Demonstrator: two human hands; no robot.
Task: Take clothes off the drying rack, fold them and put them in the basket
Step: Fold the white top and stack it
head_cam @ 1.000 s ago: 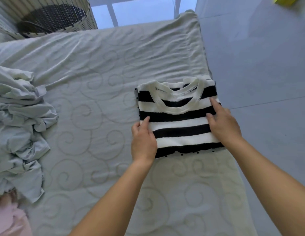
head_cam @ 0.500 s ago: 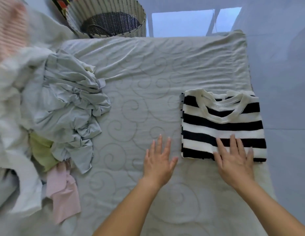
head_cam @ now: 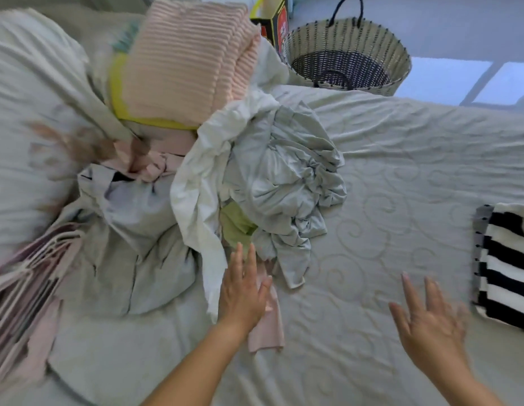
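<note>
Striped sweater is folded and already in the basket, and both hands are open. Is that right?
Not the basket part. In the head view the folded striped sweater lies on the bed at the right edge, apart from the basket, which stands beyond the bed. Both hands are open: the left hand at the clothes pile, the right hand over the bed.
</note>
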